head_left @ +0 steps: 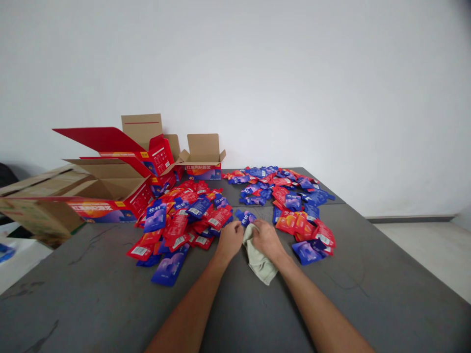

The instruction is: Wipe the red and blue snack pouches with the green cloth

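Note:
My left hand (230, 240) and my right hand (265, 239) meet in the middle of a grey table (110, 299). Both have fingers curled on a pale green cloth (258, 259) that lies between them and trails back under my right wrist. A small blue sachet (246, 217) lies just beyond the fingertips. A heap of red and blue sachets (180, 220) spreads to the left of my left hand. Another heap of red and blue sachets (290, 201) lies to the right and farther back.
Open red-and-brown cardboard boxes (110, 191) stand at the table's left side, with a smaller open box (202, 159) at the back. A white wall rises behind. The floor (430, 245) shows past the table's right edge.

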`<state>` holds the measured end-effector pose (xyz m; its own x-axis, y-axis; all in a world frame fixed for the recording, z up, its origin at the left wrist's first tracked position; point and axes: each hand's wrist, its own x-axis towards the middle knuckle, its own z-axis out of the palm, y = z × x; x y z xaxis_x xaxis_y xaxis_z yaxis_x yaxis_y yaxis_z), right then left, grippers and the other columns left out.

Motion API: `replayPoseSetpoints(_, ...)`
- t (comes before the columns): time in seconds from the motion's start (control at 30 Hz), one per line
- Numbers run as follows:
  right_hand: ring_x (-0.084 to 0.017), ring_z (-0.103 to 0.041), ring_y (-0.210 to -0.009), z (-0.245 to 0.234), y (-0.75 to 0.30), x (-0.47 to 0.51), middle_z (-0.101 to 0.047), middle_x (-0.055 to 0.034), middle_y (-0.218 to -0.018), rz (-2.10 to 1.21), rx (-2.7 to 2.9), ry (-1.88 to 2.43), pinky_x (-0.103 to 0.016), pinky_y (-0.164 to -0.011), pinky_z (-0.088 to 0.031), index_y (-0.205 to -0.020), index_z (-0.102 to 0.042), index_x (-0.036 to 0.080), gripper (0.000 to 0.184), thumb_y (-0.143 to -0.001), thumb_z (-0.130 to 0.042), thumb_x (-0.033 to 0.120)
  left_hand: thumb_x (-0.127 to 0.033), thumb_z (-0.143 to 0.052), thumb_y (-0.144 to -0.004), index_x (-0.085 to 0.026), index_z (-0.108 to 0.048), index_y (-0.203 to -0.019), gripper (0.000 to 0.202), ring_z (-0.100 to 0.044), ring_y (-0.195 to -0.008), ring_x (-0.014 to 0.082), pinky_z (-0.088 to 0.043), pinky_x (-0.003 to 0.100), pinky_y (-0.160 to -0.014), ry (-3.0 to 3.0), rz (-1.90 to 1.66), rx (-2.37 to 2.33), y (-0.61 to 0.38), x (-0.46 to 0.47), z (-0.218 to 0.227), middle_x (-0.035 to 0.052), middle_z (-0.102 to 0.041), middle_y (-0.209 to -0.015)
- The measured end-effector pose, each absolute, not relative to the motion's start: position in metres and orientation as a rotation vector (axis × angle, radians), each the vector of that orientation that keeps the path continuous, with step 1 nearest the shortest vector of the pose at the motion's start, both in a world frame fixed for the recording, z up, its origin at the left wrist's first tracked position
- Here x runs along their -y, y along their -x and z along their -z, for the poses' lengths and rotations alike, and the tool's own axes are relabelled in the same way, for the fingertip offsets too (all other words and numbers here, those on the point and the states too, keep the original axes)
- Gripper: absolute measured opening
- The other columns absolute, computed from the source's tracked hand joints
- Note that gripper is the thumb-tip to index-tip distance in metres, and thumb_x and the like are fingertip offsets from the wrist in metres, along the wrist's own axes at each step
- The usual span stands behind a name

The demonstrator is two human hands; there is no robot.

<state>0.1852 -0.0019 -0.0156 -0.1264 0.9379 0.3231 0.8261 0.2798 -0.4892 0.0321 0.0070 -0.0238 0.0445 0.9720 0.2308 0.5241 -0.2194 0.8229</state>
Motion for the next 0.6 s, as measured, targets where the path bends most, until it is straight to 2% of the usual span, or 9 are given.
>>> replayPoseSetpoints(0.17,-0.023,-0.068,-0.086,0.012,-0.184,0.003,-0.073,-0.0125,-0.092,-0.253,1.96,1.692,-0.029,-0.081,-0.05,-0.087,-0.069,0.015,0.021,-0.086,-0.048,0.014,-0.018,-0.054,-0.082,-0.018,-0.072,-0.082,0.018,-0.065,-0.077,0.0186,-0.047,0.029,-0.075,-1.722,-1.053,-1.509,-0.032,-0.009,0.03,0.0055,-0.073,-0.079)
replayPoseSetpoints(0.37,-0.025,-0.063,-0.111,0.021,-0.193,-0.001,-0.072,-0.0134,-0.103,-0.318,2.035,1.606,-0.031,-0.097,-0.045,-0.093,-0.073,0.016,0.022,-0.084,-0.052,0.015,-0.018,-0.053,-0.081,-0.017,-0.07,-0.079,0.017,-0.065,-0.077,0.0179,-0.045,0.027,-0.074,-1.761,-0.989,-1.5,-0.032,-0.01,0.032,0.0056,-0.072,-0.079)
replayPoseSetpoints(0.47,-0.024,-0.063,-0.109,0.026,-0.198,-0.005,-0.073,-0.0112,-0.098,-0.393,2.069,1.605,-0.03,-0.097,-0.044,-0.089,-0.073,0.018,0.022,-0.085,-0.052,0.017,-0.019,-0.053,-0.081,-0.017,-0.069,-0.08,0.017,-0.064,-0.076,0.0171,-0.045,0.026,-0.073,-1.764,-0.974,-1.49,-0.033,-0.009,0.031,0.005,-0.071,-0.079)
replayPoseSetpoints(0.6,-0.024,-0.062,-0.101,0.031,-0.199,-0.009,-0.073,-0.0103,-0.09,-0.416,2.05,1.589,-0.032,-0.098,-0.043,-0.083,-0.075,0.016,0.022,-0.083,-0.053,0.017,-0.016,-0.051,-0.08,-0.017,-0.067,-0.073,0.018,-0.06,-0.069,0.0153,-0.043,0.025,-0.068,-1.779,-0.965,-1.474,-0.033,-0.008,0.03,0.002,-0.067,-0.07)
